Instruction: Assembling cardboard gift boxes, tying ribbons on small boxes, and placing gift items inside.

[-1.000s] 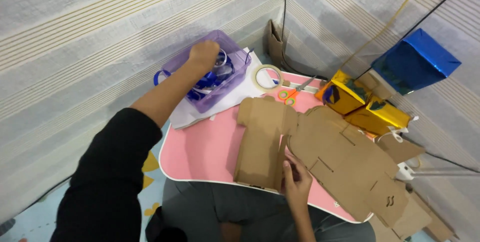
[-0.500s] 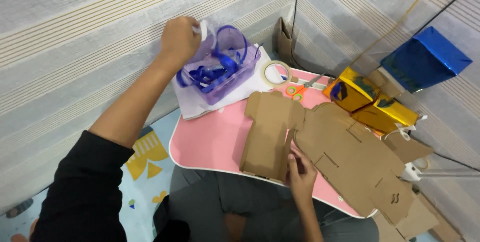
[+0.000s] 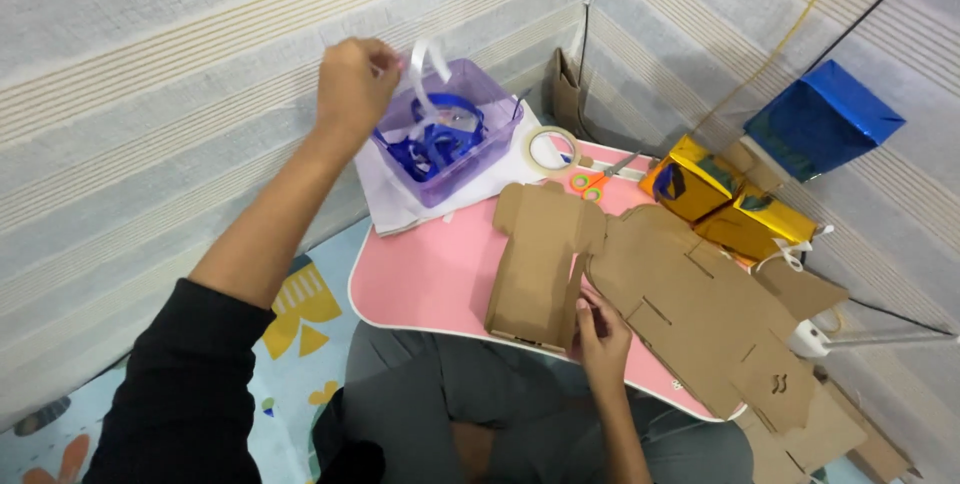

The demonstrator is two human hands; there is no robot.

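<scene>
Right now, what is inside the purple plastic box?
The purple box holds tangled blue ribbon. The left hand holds a white strip above it. The ribbon covers the bottom of the box.

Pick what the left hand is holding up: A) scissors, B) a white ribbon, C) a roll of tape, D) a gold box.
B: the left hand pinches a white ribbon above the purple tub; the tape roll and scissors lie on the pink table.
</scene>
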